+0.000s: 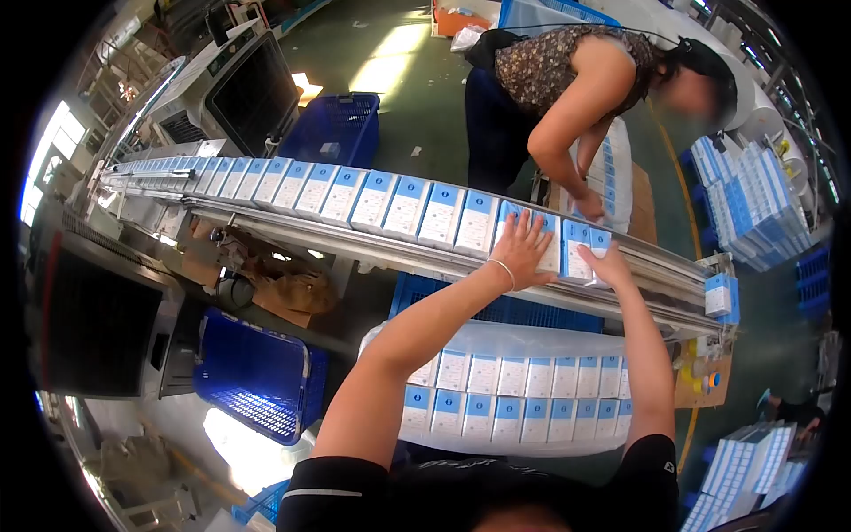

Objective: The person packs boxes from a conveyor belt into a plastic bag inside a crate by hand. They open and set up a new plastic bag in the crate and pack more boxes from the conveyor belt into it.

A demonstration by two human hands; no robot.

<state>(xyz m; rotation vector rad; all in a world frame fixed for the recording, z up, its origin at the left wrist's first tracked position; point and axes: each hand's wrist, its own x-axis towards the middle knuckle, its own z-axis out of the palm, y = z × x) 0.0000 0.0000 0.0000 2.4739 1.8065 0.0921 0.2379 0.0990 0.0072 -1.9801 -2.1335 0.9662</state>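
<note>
A row of white and blue boxes [441, 215] runs along the conveyor [660, 282] in front of me. My left hand [523, 250] lies over the boxes near the row's right end, its fingers spread and touching their tops. Just past it, my right hand [609, 266] grips a pair of boxes [577, 246] from the right, with the thumb on top; its other fingers are partly hidden. A narrow gap separates this pair from the boxes under my left hand. Nearest my body, a clear plastic bag [514, 443] holds two rows of similar boxes [507, 417].
Across the conveyor, a person [567, 80] bends over another bag of boxes [612, 177]. More boxes [720, 294] sit at the conveyor's right end. Blue crates [257, 372] stand at left and beyond the belt [332, 124]. Stacked boxes [753, 204] rise at far right.
</note>
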